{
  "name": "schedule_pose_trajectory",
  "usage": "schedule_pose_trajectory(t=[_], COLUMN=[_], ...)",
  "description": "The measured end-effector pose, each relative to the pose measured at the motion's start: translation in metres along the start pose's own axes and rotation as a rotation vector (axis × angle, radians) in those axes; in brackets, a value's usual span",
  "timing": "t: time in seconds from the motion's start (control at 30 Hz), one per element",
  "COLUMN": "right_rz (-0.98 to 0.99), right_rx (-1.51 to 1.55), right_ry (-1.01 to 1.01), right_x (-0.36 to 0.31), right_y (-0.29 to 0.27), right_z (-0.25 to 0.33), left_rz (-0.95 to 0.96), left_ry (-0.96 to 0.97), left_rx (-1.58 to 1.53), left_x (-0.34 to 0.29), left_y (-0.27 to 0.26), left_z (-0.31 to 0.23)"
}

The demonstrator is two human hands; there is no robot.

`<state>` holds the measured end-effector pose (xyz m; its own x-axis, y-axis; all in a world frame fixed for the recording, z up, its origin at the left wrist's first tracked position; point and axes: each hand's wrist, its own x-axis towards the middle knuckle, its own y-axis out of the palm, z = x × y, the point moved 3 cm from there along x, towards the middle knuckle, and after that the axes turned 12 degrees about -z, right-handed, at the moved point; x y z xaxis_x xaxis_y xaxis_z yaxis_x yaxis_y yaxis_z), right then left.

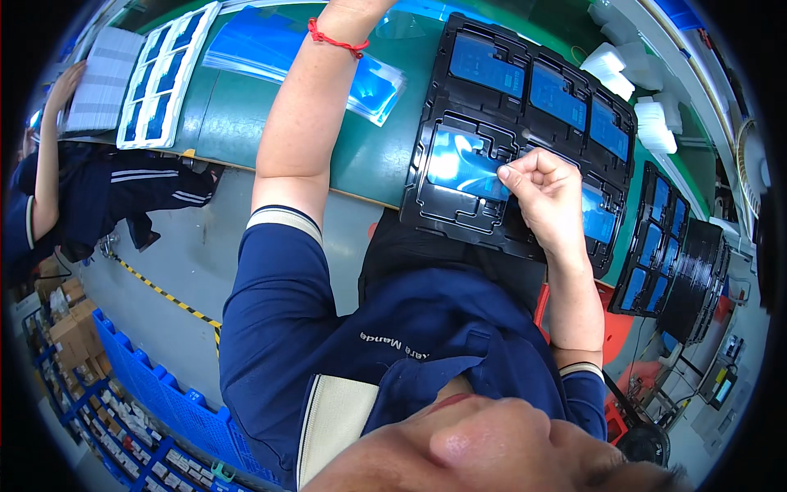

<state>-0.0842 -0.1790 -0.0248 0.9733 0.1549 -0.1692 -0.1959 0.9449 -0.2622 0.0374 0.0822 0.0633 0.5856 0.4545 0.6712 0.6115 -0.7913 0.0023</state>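
In the head view, the right hand [548, 197] pinches with clenched fingers the edge of a shiny blue film sheet [463, 164] lying in the nearest pocket of a black moulded plastic tray [434, 107]. Three more blue-filled pockets show along the tray's far row. The left hand is out of frame past a red wrist string [334, 38]; its fingers cannot be told. A white tray [168, 74] holds six blue pieces.

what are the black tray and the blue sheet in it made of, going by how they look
The black tray looks like thin moulded plastic with a semi-gloss finish: its raised ribs and shaped pockets catch soft highlights. The blue sheet seems to be glossy plastic film, judging by its bright glare and slight translucency; what lies under it cannot be told. The right hand pinches at its edge.
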Motion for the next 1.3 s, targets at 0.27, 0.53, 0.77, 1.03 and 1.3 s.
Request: schedule_pose_trajectory(t=[0.27,0.53,0.77,1.03,1.3], right_rz=[-0.067,-0.127,-0.194,-0.394,-0.249], right_rx=[-0.126,-0.441,-0.647,-0.620,-0.565], right_ry=[-0.156,-0.293,-0.372,-0.386,-0.494], right_x=[-0.001,-0.006,-0.011,-0.002,-0.001], right_y=[0.004,0.012,0.000,-0.041,-0.025], right_z=[-0.005,0.017,0.038,0.032,0.025], left_rz=[0.013,0.045,0.028,0.047,0.048], left_ry=[-0.016,-0.036,-0.017,-0.009,-0.016], left_rx=[-0.002,-0.083,-0.064,-0.072,-0.085], left_x=[0.000,0.000,0.001,0.001,0.003], left_y=[0.001,0.004,0.002,0.006,0.005], left_z=[0.000,0.005,0.004,0.013,0.015])
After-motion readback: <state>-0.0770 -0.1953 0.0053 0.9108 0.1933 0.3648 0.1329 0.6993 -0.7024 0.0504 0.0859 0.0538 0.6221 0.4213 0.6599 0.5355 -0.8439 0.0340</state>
